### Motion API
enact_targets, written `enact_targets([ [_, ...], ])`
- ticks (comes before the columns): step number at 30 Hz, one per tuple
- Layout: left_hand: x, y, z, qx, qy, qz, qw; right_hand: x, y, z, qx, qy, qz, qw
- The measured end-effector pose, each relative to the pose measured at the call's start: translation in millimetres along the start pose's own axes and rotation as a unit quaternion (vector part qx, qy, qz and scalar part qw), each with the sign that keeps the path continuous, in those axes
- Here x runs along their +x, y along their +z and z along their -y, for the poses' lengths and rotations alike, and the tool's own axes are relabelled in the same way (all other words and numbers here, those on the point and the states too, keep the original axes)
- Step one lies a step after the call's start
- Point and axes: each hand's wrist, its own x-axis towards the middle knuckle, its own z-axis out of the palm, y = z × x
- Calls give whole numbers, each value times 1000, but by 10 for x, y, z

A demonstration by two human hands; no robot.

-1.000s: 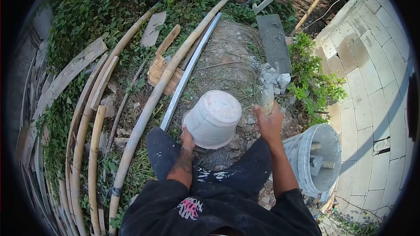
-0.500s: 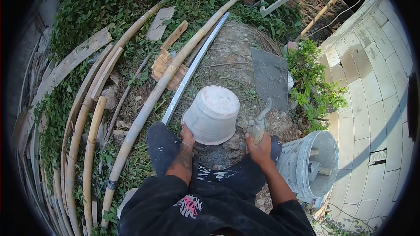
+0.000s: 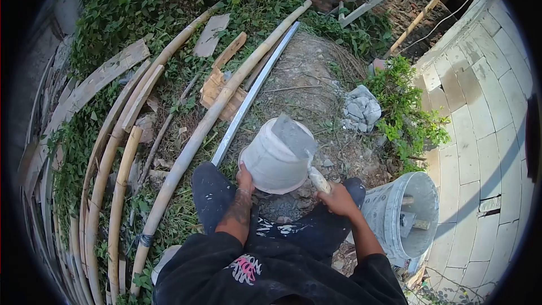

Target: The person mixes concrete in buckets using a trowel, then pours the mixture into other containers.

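Note:
An upturned whitish bucket (image 3: pixel 268 161) rests on the ground between my knees, its base facing up. My left hand (image 3: pixel 245 178) grips the bucket's lower left side near the rim. With fingers wrapped round its wooden handle, my right hand (image 3: pixel 337 199) holds a masonry trowel (image 3: pixel 294 139). The grey rectangular blade overlaps the bucket's base in this view, and the handle passes beside its right wall.
To my right stands a large pale bucket (image 3: pixel 375 214) with tools inside, beside a block wall (image 3: pixel 460 169). Bamboo poles (image 3: pixel 186 158) and a metal bar (image 3: pixel 257 93) lie on the left. Broken rubble (image 3: pixel 361 110) sits ahead near a leafy shrub (image 3: pixel 403 104). A ladder (image 3: pixel 370 3) is farther off.
My right hand has swung the trowel down and left, from raised on the right to over the bucket's base. The rubble behind it now shows. My left hand keeps its hold.

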Motion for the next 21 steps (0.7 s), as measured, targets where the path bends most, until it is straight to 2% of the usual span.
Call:
enact_targets([
  [2, -311, 190, -334, -98, 49, 35, 993, -194, -303, 307, 64, 51, -31, 996],
  [4, -511, 372, -568, -26, 173, 18, 984, -240, -375, 28, 174, 25, -92, 980],
  [6, -1038, 652, -857, 50, 330, 42, 942, -255, -379, -100, 271, 9, -179, 946],
  [8, -1746, 886, -1123, 145, 400, 93, 900, -213, -401, -192, 326, -3, -244, 913],
  [10, -2066, 989, -1031, 282, 511, 140, 799, -150, -407, -318, 347, -5, -290, 892],
  [11, -2065, 1014, -911, 313, 587, 176, 725, -118, -389, -400, 352, 3, -297, 888],
  [13, -1969, 995, -690, 357, 674, 234, 603, -81, -314, -517, 359, 20, -293, 886],
  [15, -1904, 927, -423, 388, 701, 285, 527, -67, -215, -646, 357, 35, -290, 887],
  [18, -1577, 683, 47, 502, 647, 294, 493, -38, -72, -793, 341, 55, -277, 897],
  [19, -1533, 650, 90, 517, 670, 297, 442, -32, -58, -818, 332, 64, -273, 900],
  [21, -1537, 570, 160, 528, 662, 303, 436, -35, -50, -822, 326, 80, -268, 903],
])
